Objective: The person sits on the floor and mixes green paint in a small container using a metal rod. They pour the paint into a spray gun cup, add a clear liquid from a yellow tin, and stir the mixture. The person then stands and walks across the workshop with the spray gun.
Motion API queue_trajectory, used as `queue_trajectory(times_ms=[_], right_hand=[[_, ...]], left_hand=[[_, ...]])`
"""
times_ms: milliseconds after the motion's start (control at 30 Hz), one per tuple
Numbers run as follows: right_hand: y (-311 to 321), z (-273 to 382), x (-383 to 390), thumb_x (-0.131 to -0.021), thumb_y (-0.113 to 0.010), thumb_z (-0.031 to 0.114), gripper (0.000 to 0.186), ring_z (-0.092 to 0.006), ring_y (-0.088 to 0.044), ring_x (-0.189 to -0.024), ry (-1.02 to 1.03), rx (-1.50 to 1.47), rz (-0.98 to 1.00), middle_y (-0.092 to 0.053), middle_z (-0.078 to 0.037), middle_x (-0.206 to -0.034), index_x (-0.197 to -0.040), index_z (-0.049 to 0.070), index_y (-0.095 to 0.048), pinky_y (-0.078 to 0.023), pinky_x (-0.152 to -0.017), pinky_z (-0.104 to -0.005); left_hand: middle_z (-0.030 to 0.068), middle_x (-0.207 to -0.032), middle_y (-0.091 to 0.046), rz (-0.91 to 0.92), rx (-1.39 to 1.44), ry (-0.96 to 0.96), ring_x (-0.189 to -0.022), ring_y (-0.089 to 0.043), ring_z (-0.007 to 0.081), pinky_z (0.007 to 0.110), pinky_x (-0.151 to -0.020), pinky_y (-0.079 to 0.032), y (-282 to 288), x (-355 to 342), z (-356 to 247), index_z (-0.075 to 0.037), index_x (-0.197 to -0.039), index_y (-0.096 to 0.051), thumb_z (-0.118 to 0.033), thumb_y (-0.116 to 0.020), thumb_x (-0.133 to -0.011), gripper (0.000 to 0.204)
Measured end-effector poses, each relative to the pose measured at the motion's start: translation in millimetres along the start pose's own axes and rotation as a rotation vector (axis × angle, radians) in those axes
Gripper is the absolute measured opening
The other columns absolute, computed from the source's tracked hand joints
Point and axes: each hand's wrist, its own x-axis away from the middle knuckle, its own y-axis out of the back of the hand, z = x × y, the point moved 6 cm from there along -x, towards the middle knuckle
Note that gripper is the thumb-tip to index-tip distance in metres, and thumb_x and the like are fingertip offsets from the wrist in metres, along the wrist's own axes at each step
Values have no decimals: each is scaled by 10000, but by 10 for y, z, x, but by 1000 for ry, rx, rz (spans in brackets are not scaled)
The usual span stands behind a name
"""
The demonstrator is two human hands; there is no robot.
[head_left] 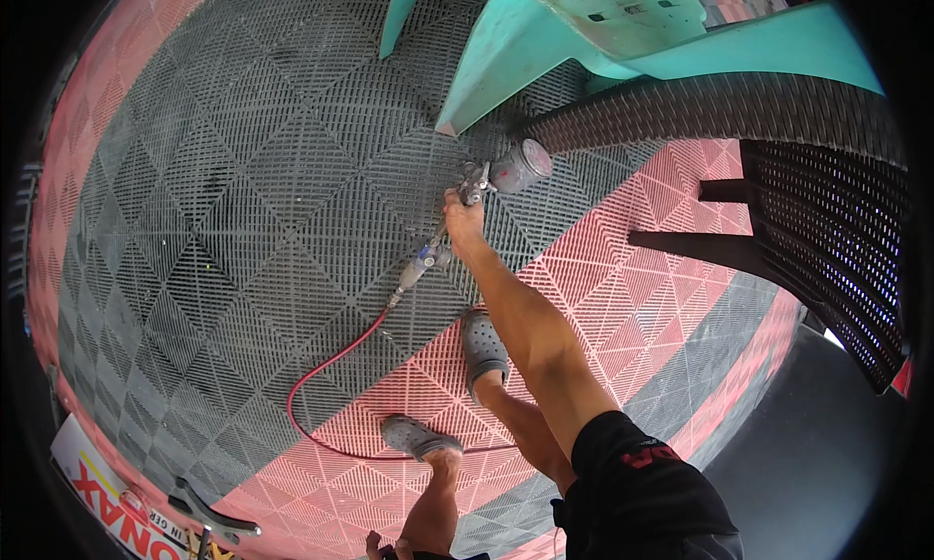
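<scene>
My right hand (463,219) reaches forward and is closed around the handle of a grey paint spray gun (486,179). The gun's metal cup (522,165) points toward the lower edge of a teal body panel (506,64). Below the handle hangs a small regulator fitting (420,264), and from it a red air hose (326,365) loops across the floor past my feet. My two grey clogs (484,348) (416,435) stand on the tiles. Only a sliver of my left hand (384,548) shows at the bottom edge, beside my leg, and its fingers cannot be made out.
The floor is grey grid tile (243,190) with a red tiled band (623,278). More teal panels (769,44) lie at the top right. A dark woven panel on a frame (827,219) stands at the right. A white sign (107,502) and a metal bracket (209,516) lie at the bottom left.
</scene>
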Motion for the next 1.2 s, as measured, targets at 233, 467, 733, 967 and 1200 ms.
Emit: queue_trajectory(times_ms=[233, 467, 733, 967, 1200], right_hand=[[-78, 120, 188, -1058, -734, 160, 429, -192, -657, -1010, -19, 47, 40, -711, -56, -1154, -1444, 80, -564, -539, -918, -378], [-254, 436, 445, -1096, -690, 135, 373, -159, -632, -992, -19, 105, 100, -699, -50, -1131, -1431, 62, -544, -532, -890, -344], [-106, 410, 240, -1086, -732, 200, 669, -252, -688, -1131, 11, 156, 75, -722, -143, -1315, -1645, 23, -410, -548, -1008, -395], [-97, 545, 320, -1031, -810, 255, 784, -311, -684, -1311, -16, 198, 102, -697, -194, -1487, -1657, -4, -416, -517, -1138, -414], [-67, 769, 467, -984, -866, 294, 846, -339, -663, -1389, -110, 276, 233, -665, -226, -1533, -1646, -14, -439, -516, -1163, -432]], left_hand=[[112, -1014, -743, -10, -89, -76, -903, -665, 222, 364, -817, -554, 32, -1, 179, 3, -1624, -506, -341, -729, -1137, 636], [115, -965, -748, -41, -117, -69, -865, -673, 226, 370, -790, -557, 2, 30, 103, 8, -1629, -504, -378, -730, -1131, 669], [133, -927, -741, -23, -152, -71, -831, -668, 259, 399, -791, -561, -51, 25, 34, 3, -1621, -518, -392, -728, -1127, 667], [126, -892, -718, -31, -231, -164, -799, -643, 248, 394, -748, -547, -76, 58, 77, 17, -1625, -501, -392, -723, -1130, 679], [135, -935, -748, 38, -212, -96, -836, -678, 259, 409, -797, -565, -132, 73, 263, 32, -1609, -501, -398, -708, -1135, 672]])
